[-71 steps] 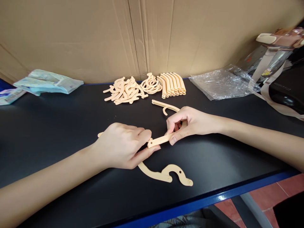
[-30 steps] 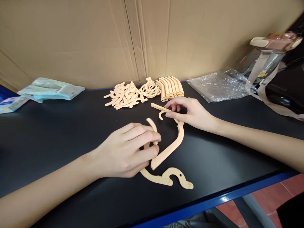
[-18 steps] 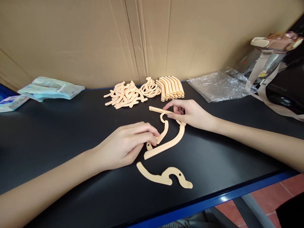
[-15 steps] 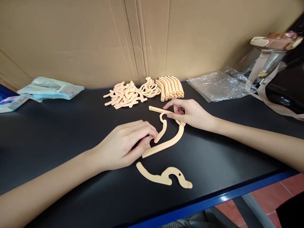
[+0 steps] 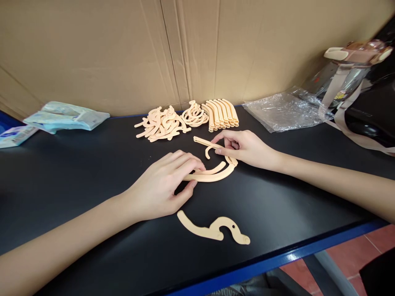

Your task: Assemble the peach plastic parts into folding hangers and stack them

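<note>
Cream-coloured parts lie between the two hands I watch from afar, near the middle of the frame. The right hand [image 5: 243, 150] pinches the straight bar [image 5: 200, 141] near the joint, thumb and forefinger closed on it, just as a half second ago; a small hook [image 5: 207, 153] hangs below the bar. From the joint, the long curved arm [image 5: 212, 177] runs left under the left hand [image 5: 165, 183]. That arm has swung upward: it sloped down towards the lower left before, and I now see it lying nearly level. The short curved strip [image 5: 217, 167], which stood apart from it, now lies along its inner edge. The left hand has shifted up slightly, fingertips on the strip, thumb by the arm; whether it grips, I cannot tell. On the counter [image 5: 271, 197], the loose S-shaped piece [image 5: 210, 233] at lower centre and the heaped parts [image 5: 163, 124] at upper centre have stayed put.
</note>
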Demonstrator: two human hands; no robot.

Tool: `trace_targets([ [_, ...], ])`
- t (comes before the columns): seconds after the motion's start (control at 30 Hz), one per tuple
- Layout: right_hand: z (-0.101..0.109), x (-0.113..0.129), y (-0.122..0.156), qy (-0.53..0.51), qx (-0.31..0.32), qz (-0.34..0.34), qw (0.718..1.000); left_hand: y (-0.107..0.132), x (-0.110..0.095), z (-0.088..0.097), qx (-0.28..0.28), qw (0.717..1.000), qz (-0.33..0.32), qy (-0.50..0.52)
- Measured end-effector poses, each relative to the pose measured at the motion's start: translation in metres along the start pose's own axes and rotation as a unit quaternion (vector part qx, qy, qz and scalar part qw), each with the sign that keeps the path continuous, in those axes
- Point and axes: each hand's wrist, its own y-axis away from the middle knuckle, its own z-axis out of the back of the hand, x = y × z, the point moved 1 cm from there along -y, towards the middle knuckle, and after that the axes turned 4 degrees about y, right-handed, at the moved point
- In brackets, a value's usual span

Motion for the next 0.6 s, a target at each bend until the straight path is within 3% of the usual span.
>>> trace_targets([
  [0.27, 0.0007, -0.0002, 0.0011, 0.016, 0.001, 0.033, 0.999, -0.0018, -0.0005, 0.0014, 0.000, 1.000, -0.024, -0.017],
  [0.43, 0.0000, 0.0055, 0.0049, 0.066, 0.029, 0.146, 0.987, 0.0004, 0.0023, -0.0005, -0.025, 0.999, -0.013, -0.034],
  [0.6, -0.0022, 0.0079, 0.0078, 0.100, 0.026, 0.205, 0.973, 0.0008, 0.0023, -0.0001, -0.008, 0.999, -0.024, -0.039],
])
